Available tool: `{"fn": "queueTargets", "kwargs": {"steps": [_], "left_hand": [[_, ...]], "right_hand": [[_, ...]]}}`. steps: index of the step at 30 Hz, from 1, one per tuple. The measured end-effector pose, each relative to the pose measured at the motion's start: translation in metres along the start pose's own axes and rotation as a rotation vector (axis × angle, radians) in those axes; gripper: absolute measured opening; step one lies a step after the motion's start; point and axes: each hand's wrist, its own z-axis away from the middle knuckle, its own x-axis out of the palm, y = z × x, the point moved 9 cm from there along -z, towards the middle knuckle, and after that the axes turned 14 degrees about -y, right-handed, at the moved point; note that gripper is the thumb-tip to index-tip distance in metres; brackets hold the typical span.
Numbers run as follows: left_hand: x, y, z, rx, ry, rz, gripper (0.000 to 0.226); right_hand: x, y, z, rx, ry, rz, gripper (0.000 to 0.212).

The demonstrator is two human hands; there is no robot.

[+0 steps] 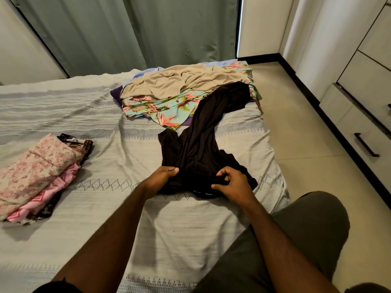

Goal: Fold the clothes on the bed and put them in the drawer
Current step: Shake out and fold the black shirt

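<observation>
A long black garment stretches across the bed from the pile at the far side toward me. My left hand grips its near edge on the left, fingers curled into the fabric. My right hand pinches the same edge on the right, just above a printed waistband. Behind it lies a heap of unfolded clothes: a beige piece on top of a floral turquoise one. A stack of folded clothes, pink and patterned, sits at the bed's left.
A drawer unit with dark handles stands at the right across a strip of tiled floor. A grey-green curtain hangs behind the bed. My knee in olive shorts is at the bed's near right corner.
</observation>
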Motion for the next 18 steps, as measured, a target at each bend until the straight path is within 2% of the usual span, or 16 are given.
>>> {"fn": "queueTargets", "kwargs": {"steps": [2, 4, 7, 10, 12, 15, 18], "left_hand": [[-0.001, 0.001, 0.0, 0.009, 0.034, 0.045, 0.029], [-0.002, 0.002, 0.0, 0.042, 0.053, 0.038, 0.03], [-0.008, 0.003, -0.001, 0.099, 0.099, -0.042, 0.026], [-0.014, 0.004, 0.0, 0.119, 0.17, -0.124, 0.027], [-0.014, 0.007, 0.0, 0.158, 0.207, -0.21, 0.02], [-0.013, 0.008, 0.004, 0.229, 0.319, -0.351, 0.004], [-0.009, 0.009, 0.009, 0.289, 0.364, -0.368, 0.008]], "right_hand": [[-0.007, -0.001, -0.001, -0.034, 0.073, -0.01, 0.026], [-0.013, -0.009, 0.0, -0.134, 0.122, -0.042, 0.035], [-0.007, -0.028, 0.004, -0.323, 0.05, 0.028, 0.048], [0.007, -0.021, 0.005, -0.235, -0.088, 0.242, 0.045], [0.012, -0.018, 0.006, -0.179, -0.15, 0.289, 0.04], [0.014, -0.019, 0.01, -0.114, -0.215, 0.401, 0.014], [0.023, -0.017, 0.013, -0.086, -0.299, 0.564, 0.019]]}}
